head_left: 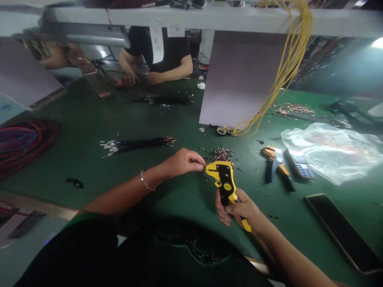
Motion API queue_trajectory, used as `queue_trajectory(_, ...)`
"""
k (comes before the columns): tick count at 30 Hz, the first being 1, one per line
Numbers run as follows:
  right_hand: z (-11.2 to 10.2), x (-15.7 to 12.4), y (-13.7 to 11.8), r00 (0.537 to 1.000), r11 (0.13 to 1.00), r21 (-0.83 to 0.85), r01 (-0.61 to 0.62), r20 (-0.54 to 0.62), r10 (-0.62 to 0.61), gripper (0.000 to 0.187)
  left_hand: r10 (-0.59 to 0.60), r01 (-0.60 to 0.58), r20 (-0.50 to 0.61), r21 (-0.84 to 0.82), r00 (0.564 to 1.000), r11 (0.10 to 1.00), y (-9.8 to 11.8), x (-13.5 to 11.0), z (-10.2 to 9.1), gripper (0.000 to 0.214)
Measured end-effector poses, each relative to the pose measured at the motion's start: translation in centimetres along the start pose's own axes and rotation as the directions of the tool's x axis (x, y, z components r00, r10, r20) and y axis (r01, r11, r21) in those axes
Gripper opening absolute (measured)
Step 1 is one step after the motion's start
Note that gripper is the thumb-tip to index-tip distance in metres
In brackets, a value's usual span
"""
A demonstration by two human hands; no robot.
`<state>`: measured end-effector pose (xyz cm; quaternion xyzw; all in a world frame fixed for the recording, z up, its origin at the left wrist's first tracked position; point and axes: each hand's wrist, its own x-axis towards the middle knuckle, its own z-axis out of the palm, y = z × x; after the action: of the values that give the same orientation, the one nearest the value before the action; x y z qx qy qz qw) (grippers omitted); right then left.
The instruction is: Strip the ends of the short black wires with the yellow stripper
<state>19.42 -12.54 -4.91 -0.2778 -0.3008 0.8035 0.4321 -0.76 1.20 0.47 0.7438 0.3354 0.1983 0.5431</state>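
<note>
The right hand is closed around the lower handle of a yellow-and-black wire stripper, with the fingers wrapped behind the tool and its head raised toward the left hand. The left hand is held just beside the stripper's head, its fingertips pinched together; any thin item between them is too small to identify. A metal bracelet encircles the left wrist.

Both hands work above the near edge of the green bench mat. Directly beyond the stripper lies a small pile of metal terminals. A bundle of black wires with bare ends lies farther left. To the right are an orange-and-blue wire stripper, a keypad phone, and a smartphone. At the far side of the bench, a co-worker's hands work separately.
</note>
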Motion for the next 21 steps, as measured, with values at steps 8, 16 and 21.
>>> queue_trajectory(8,0.6,-0.1,-0.7,0.999,0.998,0.036,-0.044,0.022,0.044,0.018,-0.054,0.054,-0.005,-0.050,0.999,0.997,0.3,-0.2,0.6,0.011)
queue_trajectory(16,0.6,-0.1,-0.2,0.999,0.998,0.051,-0.044,0.012,0.043,0.019,-0.107,0.102,-0.025,-0.157,0.994,0.982,-0.1,-0.1,0.9,0.010)
queue_trajectory(21,0.5,0.0,0.4,0.999,0.998,0.058,-0.028,-0.017,0.029,0.020,-0.129,0.117,-0.037,-0.226,0.991,0.967,-0.5,0.2,1.0,0.009)
